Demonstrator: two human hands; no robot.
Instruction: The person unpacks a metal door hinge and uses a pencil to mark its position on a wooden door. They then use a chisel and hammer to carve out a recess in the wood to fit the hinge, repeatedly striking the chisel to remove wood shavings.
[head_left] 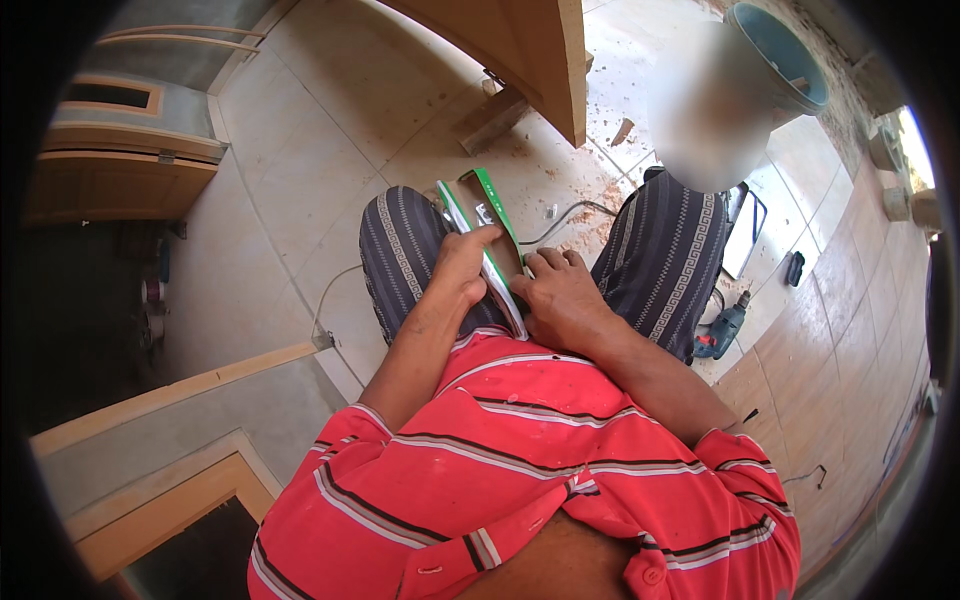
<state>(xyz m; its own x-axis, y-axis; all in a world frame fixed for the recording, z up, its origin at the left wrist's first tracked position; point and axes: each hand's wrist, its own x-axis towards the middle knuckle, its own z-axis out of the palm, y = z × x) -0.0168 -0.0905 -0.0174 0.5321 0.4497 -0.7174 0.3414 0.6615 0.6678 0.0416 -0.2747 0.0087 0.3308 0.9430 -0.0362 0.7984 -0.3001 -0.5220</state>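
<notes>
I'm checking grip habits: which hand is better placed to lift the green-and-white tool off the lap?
Probably the left hand: its fingers lie along the green-and-white tool. The right hand rests beside its lower end.

A single head-worn fisheye view looks steeply down the wearer's red striped shirt (520,470) to the lap, close at frame centre. The pale tiled floor (300,130) bends away toward the dark round rim, wooden panels curving at upper and lower left.
</notes>
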